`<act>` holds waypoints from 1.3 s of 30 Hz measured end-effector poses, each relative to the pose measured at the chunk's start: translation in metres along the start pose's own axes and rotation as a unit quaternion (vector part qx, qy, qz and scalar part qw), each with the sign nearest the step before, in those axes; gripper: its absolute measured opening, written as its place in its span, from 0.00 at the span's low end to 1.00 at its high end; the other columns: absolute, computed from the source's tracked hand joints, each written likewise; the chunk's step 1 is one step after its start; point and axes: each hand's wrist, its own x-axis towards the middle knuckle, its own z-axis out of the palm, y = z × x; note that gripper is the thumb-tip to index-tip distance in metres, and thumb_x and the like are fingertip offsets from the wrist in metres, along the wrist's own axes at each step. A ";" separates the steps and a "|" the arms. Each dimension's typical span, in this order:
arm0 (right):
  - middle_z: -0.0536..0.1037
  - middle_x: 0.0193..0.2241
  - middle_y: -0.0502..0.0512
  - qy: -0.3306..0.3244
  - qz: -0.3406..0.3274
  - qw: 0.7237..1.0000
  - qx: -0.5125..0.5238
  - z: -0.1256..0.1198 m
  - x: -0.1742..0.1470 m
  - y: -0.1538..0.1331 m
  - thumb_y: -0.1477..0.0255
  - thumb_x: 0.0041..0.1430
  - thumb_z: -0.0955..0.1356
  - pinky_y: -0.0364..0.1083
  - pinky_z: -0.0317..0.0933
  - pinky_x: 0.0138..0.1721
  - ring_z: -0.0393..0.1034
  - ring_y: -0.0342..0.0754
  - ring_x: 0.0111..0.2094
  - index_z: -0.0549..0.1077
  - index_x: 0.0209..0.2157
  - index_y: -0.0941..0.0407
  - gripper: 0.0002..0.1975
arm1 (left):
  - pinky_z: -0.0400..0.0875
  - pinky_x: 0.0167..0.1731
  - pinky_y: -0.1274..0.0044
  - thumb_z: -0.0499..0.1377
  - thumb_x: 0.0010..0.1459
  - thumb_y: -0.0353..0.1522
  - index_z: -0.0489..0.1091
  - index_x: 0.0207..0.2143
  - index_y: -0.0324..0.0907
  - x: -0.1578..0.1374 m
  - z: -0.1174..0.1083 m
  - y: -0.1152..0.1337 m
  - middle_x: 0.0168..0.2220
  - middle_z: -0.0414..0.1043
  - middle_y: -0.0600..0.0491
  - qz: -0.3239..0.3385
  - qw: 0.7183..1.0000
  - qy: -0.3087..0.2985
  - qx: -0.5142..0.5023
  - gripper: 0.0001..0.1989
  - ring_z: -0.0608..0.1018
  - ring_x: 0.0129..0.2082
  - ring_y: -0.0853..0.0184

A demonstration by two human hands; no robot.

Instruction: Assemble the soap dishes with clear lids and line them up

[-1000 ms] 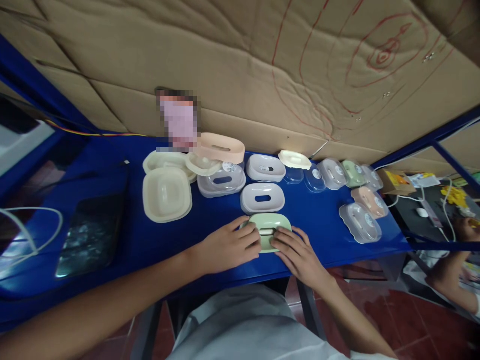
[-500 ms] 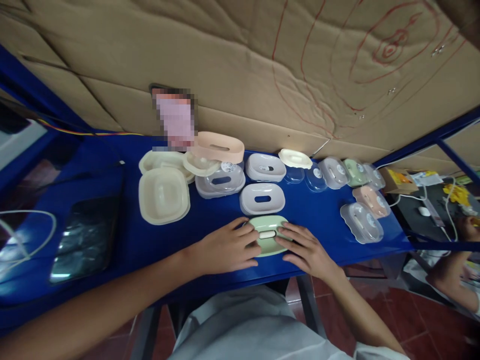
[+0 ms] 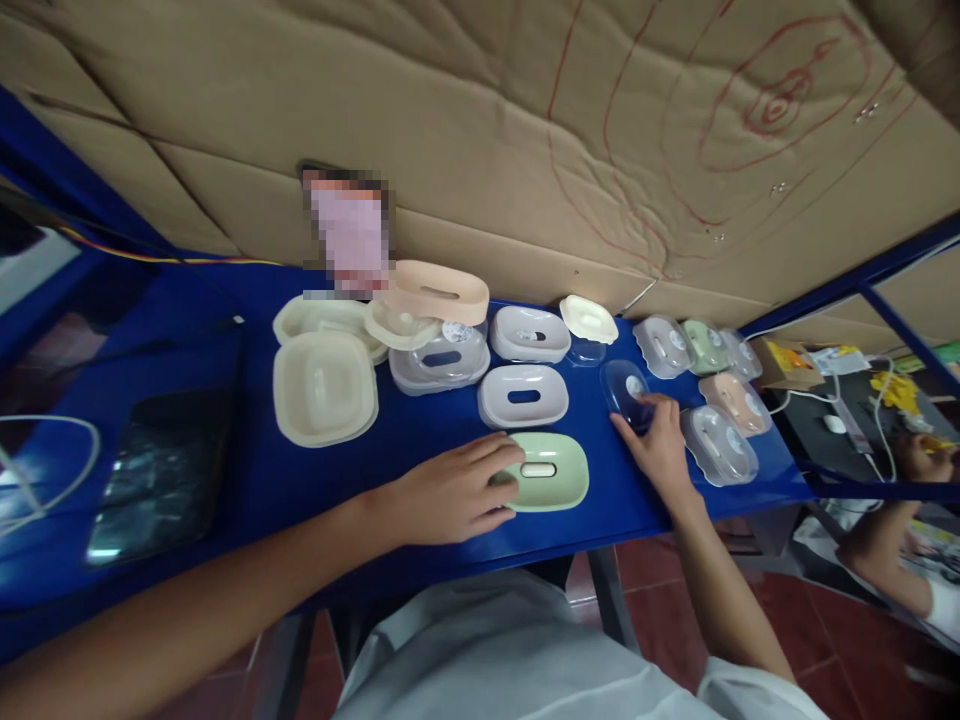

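Pinching a clear lid [image 3: 622,386] are right fingers [image 3: 663,406]; left fingers [image 3: 496,463], slightly spread, touch a glossy green oval dish [image 3: 568,470].

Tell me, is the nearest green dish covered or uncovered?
Uncovered. The green dish shows a bare rim, and a clear lid is apart from it, at the right hand's grip.

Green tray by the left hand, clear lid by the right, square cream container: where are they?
Green tray [image 3: 571,474], head view: right half, bare surface.
Clear lid [image 3: 620,389], head view: its see-through middle.
Square cream container [image 3: 323,388], head view: inner base.
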 end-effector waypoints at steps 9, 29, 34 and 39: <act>0.64 0.65 0.69 -0.107 -0.140 0.952 0.249 -0.041 -0.064 -0.050 0.60 0.69 0.69 0.72 0.62 0.67 0.59 0.70 0.72 0.61 0.66 0.50 0.29 | 0.82 0.53 0.66 0.67 0.67 0.35 0.69 0.63 0.42 -0.006 0.005 -0.003 0.63 0.68 0.39 -0.101 0.994 0.002 -0.032 0.25 0.78 0.59 0.54; 0.65 0.72 0.63 -0.147 -0.396 0.898 0.121 -0.015 -0.031 -0.094 0.66 0.71 0.72 0.70 0.57 0.71 0.51 0.65 0.76 0.59 0.74 0.51 0.36 | 0.82 0.55 0.64 0.68 0.66 0.37 0.69 0.64 0.44 -0.006 0.007 -0.005 0.66 0.67 0.38 -0.087 0.995 -0.023 -0.039 0.26 0.75 0.64 0.50; 0.60 0.74 0.64 -0.138 -0.386 0.905 0.113 -0.014 -0.038 -0.088 0.65 0.69 0.73 0.71 0.59 0.70 0.50 0.67 0.76 0.58 0.75 0.50 0.38 | 0.80 0.57 0.64 0.68 0.67 0.36 0.68 0.65 0.43 -0.005 0.009 -0.005 0.66 0.66 0.38 -0.068 0.997 -0.007 -0.026 0.27 0.75 0.64 0.51; 0.65 0.71 0.67 -0.119 -0.312 0.941 0.056 -0.030 -0.050 -0.061 0.67 0.69 0.73 0.69 0.63 0.67 0.55 0.68 0.74 0.60 0.74 0.50 0.36 | 0.81 0.54 0.64 0.65 0.68 0.34 0.71 0.62 0.42 -0.003 0.006 -0.003 0.63 0.70 0.39 -0.051 0.999 0.007 0.017 0.21 0.80 0.57 0.53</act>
